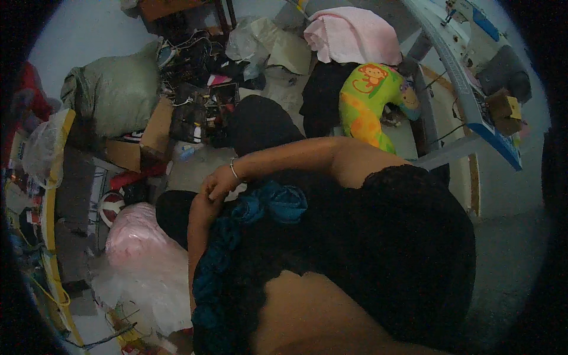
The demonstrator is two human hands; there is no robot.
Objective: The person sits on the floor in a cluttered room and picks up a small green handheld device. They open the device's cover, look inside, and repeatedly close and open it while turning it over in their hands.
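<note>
Across my lap reaches my right hand (220,183), with a light bracelet (233,170) at its wrist and its fingers bent. It meets the end of my left forearm (202,230) near the wrist. My left hand is mostly covered there, so its fingers cannot be made out. No object shows in either hand. Beneath the arms is dark clothing with blue fabric flowers (284,204) along its edge. A dark-covered knee (266,122) rises just beyond my right hand, and another dark knee (175,213) is to its left.
Ahead lie an open cardboard box (157,128), a full greenish sack (120,95) and a dark heap of tools and cables (199,102). At right are a monkey-print neck pillow (364,106), a pink cloth (355,33) and a sewing machine table (461,75). A plastic-wrapped pink bundle (140,235) sits left.
</note>
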